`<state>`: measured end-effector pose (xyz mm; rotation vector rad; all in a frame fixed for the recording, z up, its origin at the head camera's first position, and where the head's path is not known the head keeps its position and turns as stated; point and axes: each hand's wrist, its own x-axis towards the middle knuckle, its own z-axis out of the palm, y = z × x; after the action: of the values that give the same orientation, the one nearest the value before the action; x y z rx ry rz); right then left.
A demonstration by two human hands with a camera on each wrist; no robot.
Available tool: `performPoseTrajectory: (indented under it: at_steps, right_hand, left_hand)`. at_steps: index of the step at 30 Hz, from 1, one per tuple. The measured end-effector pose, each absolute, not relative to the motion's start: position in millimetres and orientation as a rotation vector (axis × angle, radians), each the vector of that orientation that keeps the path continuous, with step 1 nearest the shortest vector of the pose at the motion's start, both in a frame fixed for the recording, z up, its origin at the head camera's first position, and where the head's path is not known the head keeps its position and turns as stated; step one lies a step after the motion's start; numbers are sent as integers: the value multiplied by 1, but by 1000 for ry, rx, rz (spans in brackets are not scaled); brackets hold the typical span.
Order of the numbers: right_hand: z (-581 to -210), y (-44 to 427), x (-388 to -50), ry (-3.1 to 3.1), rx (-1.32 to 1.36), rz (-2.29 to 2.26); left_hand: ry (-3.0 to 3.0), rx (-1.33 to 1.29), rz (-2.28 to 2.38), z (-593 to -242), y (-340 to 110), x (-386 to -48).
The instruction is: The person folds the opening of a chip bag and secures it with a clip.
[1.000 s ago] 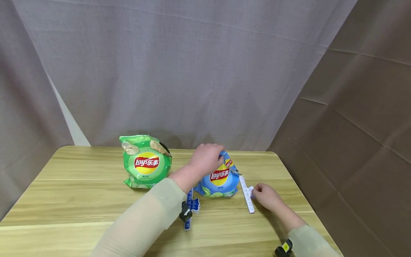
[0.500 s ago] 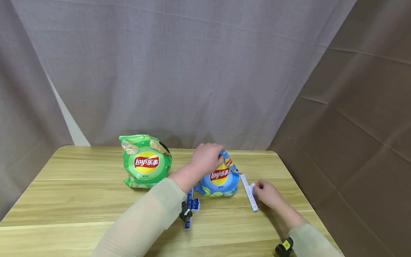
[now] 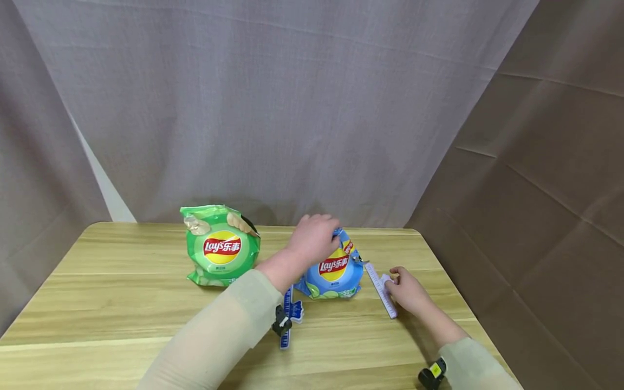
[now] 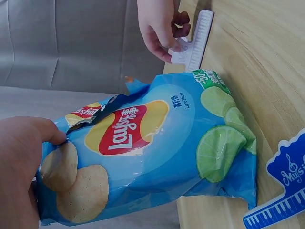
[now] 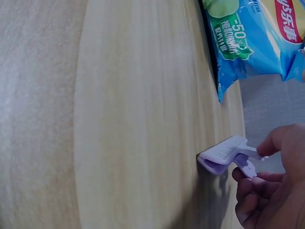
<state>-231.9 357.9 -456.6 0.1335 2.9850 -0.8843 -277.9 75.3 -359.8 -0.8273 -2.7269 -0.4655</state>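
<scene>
A blue chip bag (image 3: pixel 336 273) stands on the table with a torn opening at its upper right. My left hand (image 3: pixel 313 238) grips its top; in the left wrist view that hand (image 4: pixel 21 162) has its thumb on the bag's front (image 4: pixel 157 138). Just right of the bag, my right hand (image 3: pixel 409 291) holds a pale purple clip (image 3: pixel 382 290) by its handle. The right wrist view shows the clip (image 5: pixel 224 152) on its side, its handles between thumb and fingers of the right hand (image 5: pixel 281 186).
A green chip bag (image 3: pixel 221 249) stands at the left. Below my left wrist lies a blue clip with a piano-key pattern (image 3: pixel 285 338), partly covered by the wrist camera. Grey curtains (image 3: pixel 273 108) hang behind the wooden table (image 3: pixel 122 303), and brown cloth (image 3: pixel 546 216) hangs at its right.
The right hand and purple clip have shifted slightly right, and the clip has turned a little, its near end swinging right. The left hand and blue bag have stayed in place.
</scene>
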Motion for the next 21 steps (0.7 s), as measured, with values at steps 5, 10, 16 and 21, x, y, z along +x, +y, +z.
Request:
performPoseTrajectory:
  at_steps: [5,10,16,21]
  right_hand:
    - [-453,360,-233,3007,119,-800]
    - [-454,364,-235,2988,158,-806]
    - [-453,367,-237,2958,173,-814]
    - [-452,366,-236,2957,171,-751]
  left_hand:
    - [-2731,-814,-502,-359,77,-278]
    - [-2728,-812,-497,-357,77,-277]
    - [-2724,-816,-476,-355,77,-275]
    - [-2728,-826,-448,-352,76,-273]
